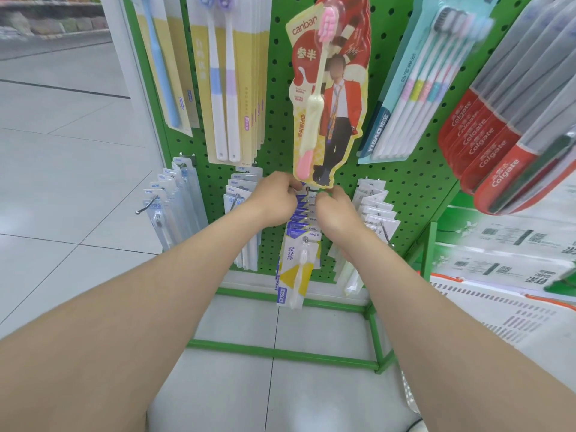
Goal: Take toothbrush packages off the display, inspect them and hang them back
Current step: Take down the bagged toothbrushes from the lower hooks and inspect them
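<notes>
A row of blue-and-white toothbrush packages (297, 254) hangs on a peg in the lower middle of the green pegboard display (402, 169). My left hand (274, 201) and my right hand (333, 213) both reach to the back of that peg. Their fingers pinch the top edge of the rearmost blue package (307, 194) at its hang hole, just under a tall red and cream canban toothbrush package (330, 98). The front package on the peg shows a white brush and a yellow triangle.
Yellow-backed brush packs (230, 88) hang upper left, a YIBAO multipack (414, 98) and Colgate packs (498, 145) upper right. Clear packs (171, 201) hang on lower left pegs, white packs (374, 207) lower right. The green base frame (280, 353) rests on grey floor tiles.
</notes>
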